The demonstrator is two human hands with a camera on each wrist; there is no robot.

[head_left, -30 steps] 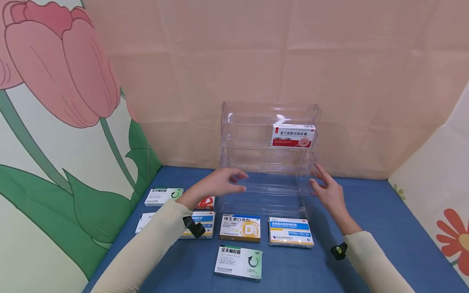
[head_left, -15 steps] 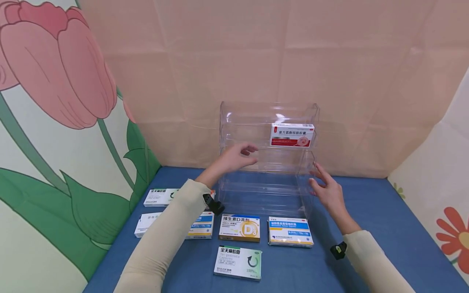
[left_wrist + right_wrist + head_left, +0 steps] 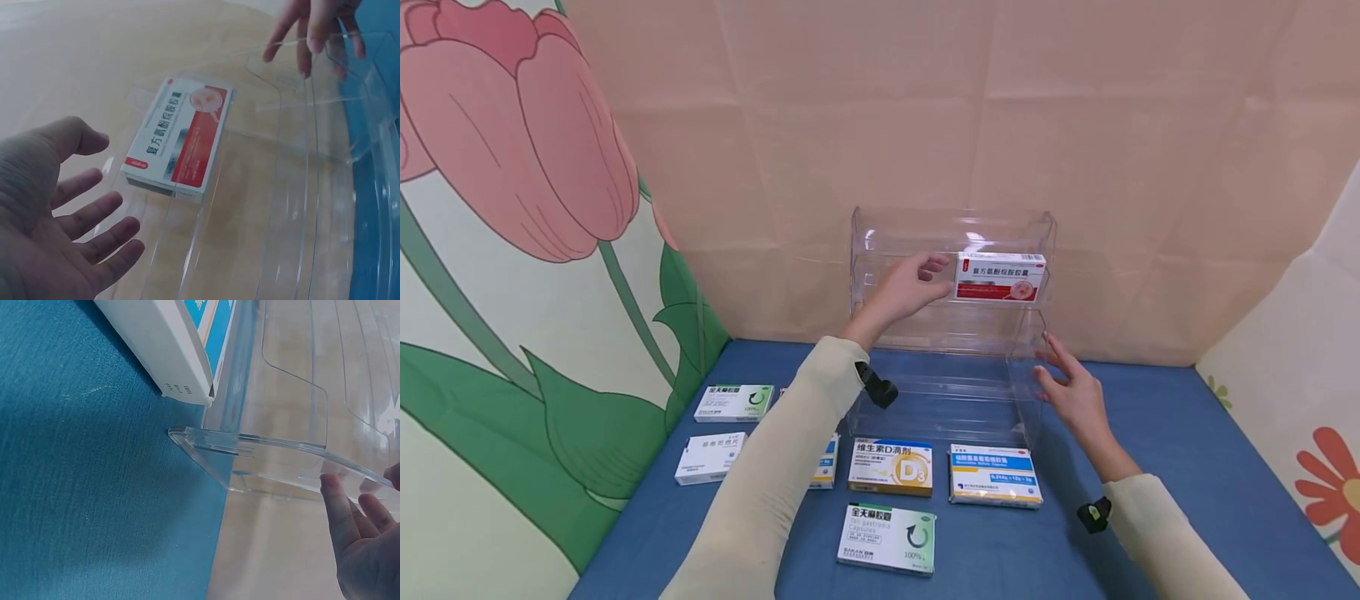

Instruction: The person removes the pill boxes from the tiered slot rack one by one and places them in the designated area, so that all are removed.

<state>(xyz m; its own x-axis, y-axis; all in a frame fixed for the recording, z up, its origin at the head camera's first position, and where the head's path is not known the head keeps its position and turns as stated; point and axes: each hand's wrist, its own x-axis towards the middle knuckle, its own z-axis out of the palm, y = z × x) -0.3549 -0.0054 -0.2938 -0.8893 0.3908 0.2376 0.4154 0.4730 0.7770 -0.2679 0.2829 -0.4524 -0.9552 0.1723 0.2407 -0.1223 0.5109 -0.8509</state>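
A tiered clear plastic display rack (image 3: 940, 387) stands against the back wall. On its upper tier, toward the right, leans a white and red medicine box (image 3: 1000, 279) with Chinese lettering. My left hand (image 3: 906, 292) is just left of that box. The left wrist view shows a gap between its loosely spread fingers (image 3: 94, 212) and the box, and nothing in the palm. At the rack's right side is my right hand (image 3: 1075, 400). Its relaxed fingertips (image 3: 331, 487) touch the clear side panel in the right wrist view.
Before the rack lie a vitamin D box (image 3: 891, 467), a blue and white box (image 3: 995, 475) and a green and white box (image 3: 887, 537). Further left are another green box (image 3: 734, 403) and a white box (image 3: 709, 458). My left sleeve (image 3: 775, 467) partly covers more boxes.
My left hand has risen from the rack's lower tiers, moving right to beside the white and red box. My right hand has stayed at the rack's side. The boxes have not moved.
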